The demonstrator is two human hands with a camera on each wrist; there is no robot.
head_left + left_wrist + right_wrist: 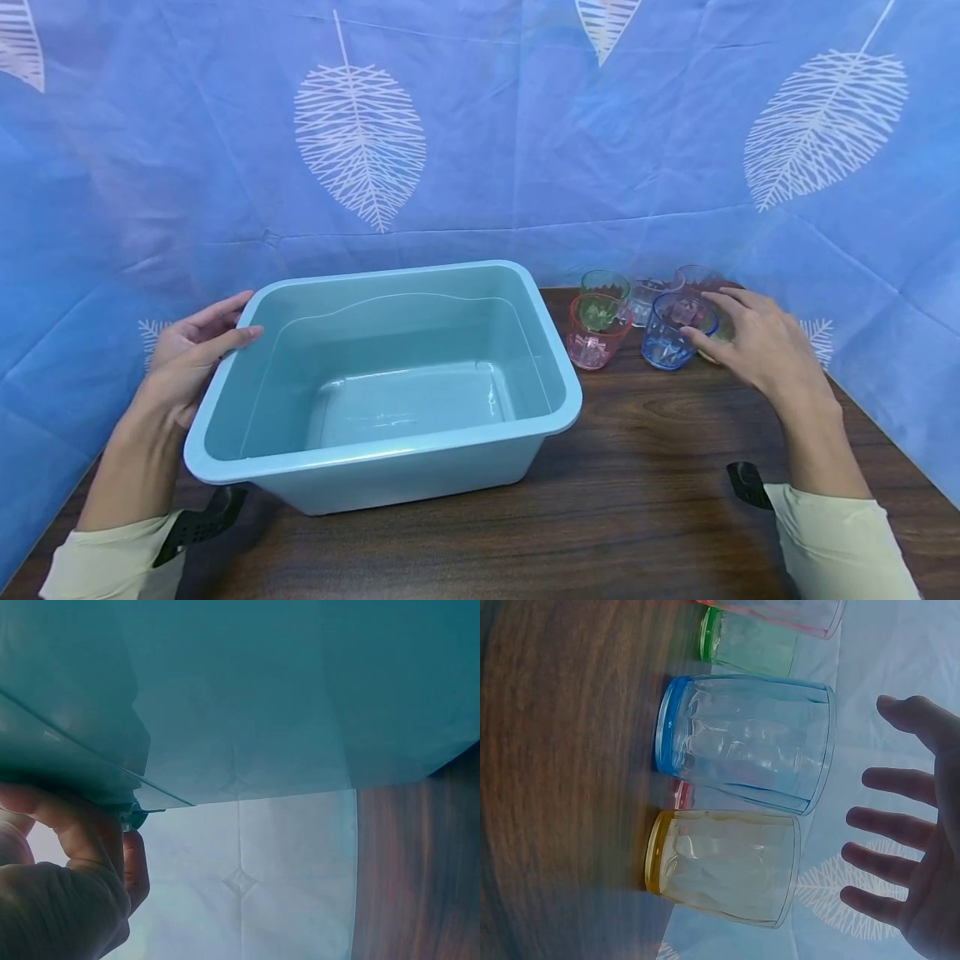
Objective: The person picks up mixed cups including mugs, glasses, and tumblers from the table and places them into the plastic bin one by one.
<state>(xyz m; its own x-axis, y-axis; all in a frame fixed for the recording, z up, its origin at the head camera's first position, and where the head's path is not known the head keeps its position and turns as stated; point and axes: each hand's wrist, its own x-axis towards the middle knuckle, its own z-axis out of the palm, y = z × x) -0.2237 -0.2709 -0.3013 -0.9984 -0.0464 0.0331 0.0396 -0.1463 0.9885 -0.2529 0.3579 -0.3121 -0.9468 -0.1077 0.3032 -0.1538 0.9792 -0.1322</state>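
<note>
My left hand (187, 354) grips the left rim of a light blue plastic basin (382, 454), thumb over the edge and the other fingers outside. In the left wrist view those fingers (67, 825) curl under the rim. Over the clear tumblers at the right, my right hand (772, 346) is spread and holds nothing. It is nearest to a blue-tinted cup (666, 346) and a yellow-tinted cup (731, 862). A red-rimmed pink cup (590, 346), a green cup (606, 285), a colourless cup (641, 300) and another pinkish cup (697, 275) stand close by.
The basin fills the left and middle of the dark wooden table (637, 500). A blue cloth (525, 142) with white leaf prints hangs behind and at both sides. A black strap (746, 483) sits by the right wrist.
</note>
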